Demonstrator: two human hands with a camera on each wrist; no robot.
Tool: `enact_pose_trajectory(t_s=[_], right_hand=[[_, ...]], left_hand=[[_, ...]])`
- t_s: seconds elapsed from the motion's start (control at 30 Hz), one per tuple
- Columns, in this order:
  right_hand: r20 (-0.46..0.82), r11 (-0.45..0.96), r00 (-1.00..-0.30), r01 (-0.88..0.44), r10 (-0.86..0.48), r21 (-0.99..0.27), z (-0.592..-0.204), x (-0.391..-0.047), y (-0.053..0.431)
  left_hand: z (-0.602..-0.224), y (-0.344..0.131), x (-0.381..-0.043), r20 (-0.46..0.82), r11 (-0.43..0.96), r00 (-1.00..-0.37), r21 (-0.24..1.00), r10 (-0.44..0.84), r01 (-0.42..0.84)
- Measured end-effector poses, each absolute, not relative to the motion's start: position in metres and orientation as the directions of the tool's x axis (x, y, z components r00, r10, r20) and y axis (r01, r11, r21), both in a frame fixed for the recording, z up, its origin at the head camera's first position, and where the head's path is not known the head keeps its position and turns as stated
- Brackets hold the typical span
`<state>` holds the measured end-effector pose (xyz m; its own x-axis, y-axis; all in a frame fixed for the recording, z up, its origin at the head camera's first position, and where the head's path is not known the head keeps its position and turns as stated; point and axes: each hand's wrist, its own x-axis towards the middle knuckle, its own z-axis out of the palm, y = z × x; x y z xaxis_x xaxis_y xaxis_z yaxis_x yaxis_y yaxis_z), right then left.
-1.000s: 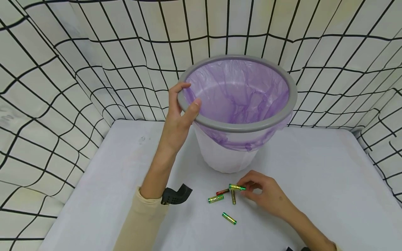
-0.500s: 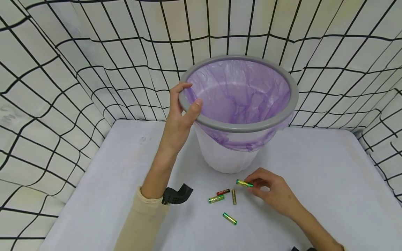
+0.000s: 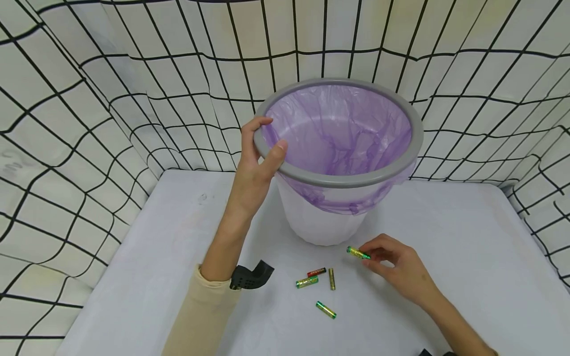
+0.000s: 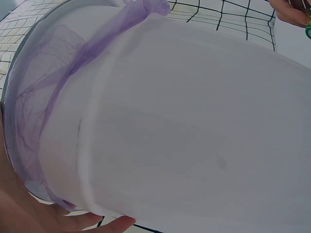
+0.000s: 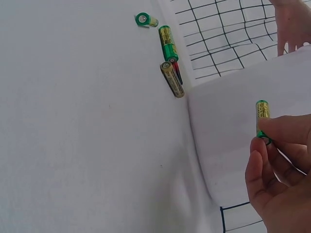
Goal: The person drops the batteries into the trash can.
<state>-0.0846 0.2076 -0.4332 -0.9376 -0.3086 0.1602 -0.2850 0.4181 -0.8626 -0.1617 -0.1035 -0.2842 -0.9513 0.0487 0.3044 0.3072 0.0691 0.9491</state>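
Note:
My left hand (image 3: 255, 170) grips the left side of the grey rim (image 3: 347, 182) of a white trash bin (image 3: 322, 225), thumb and a finger over the edge. A purple bag (image 3: 338, 128) lines the bin and folds over its outside. In my right hand (image 3: 403, 269), a green and gold battery (image 3: 357, 252) is pinched between thumb and fingers, just off the bin's lower right front. Left of that hand lie a green and gold battery (image 3: 307, 282), a red and black battery (image 3: 316, 272), a thin gold battery (image 3: 331, 279) and another green and gold battery (image 3: 326, 310).
The bin stands on a white table (image 3: 467, 257), slightly tilted. White walls with a black grid (image 3: 178, 89) enclose the table at the back and both sides. A black strap mount (image 3: 251, 276) sits on the left wrist.
My right hand has drawn the pinched battery to the right and slightly away from me, off the small group of batteries. The left hand keeps its grip on the rim.

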Motion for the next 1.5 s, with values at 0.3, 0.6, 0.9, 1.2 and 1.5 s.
enact_pose_trajectory(t_s=[0.3, 0.6, 0.9, 1.2, 1.5], right_hand=[[0.221, 0.399, -0.935, -0.321, -0.277, -0.859, -0.431, -0.087, 0.217], [0.297, 0.359, -0.926, -0.367, -0.235, -0.858, -0.424, -0.092, 0.228], [0.311, 0.35, -0.936, -0.351, -0.168, -0.869, -0.417, -0.095, 0.237], [0.339, 0.386, -0.938, -0.342, -0.078, -0.857, -0.406, -0.097, 0.241], [0.362, 0.439, -0.932, -0.323, 0.007, -0.839, -0.39, -0.101, 0.253]], left_hand=[[-0.285, -0.104, -0.161, 0.304, 0.078, -0.952, 0.949, 0.045, 0.307], [-0.284, -0.104, -0.16, 0.281, 0.079, -0.959, 0.956, 0.044, 0.284], [-0.285, -0.104, -0.161, 0.282, 0.068, -0.958, 0.956, 0.045, 0.285], [-0.284, -0.103, -0.162, 0.288, 0.076, -0.957, 0.954, 0.045, 0.291], [-0.284, -0.103, -0.162, 0.284, 0.078, -0.958, 0.955, 0.041, 0.286]])
